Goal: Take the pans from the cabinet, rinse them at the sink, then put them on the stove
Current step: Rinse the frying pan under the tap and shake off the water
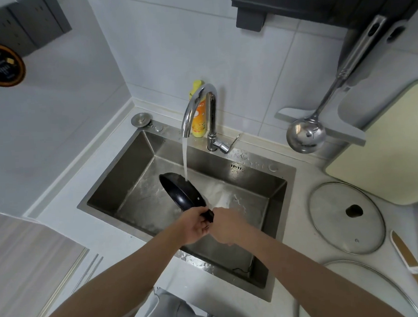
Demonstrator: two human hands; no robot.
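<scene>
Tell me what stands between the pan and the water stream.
Nothing visible does. The pan, tilted inside the sink, already meets the stream from the faucet at its far rim. Left hand and right hand hold its handle.

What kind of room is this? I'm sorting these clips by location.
Most likely a small home kitchen: a steel sink with running faucet, a ladle hung on the tiled wall, and a glass pot lid on the counter.

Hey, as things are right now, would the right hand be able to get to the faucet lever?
Probably yes, but not freely: the right hand grips the pan handle along with the left hand. It would have to let go first. The faucet lever sits behind the sink, with nothing blocking the way.
</scene>
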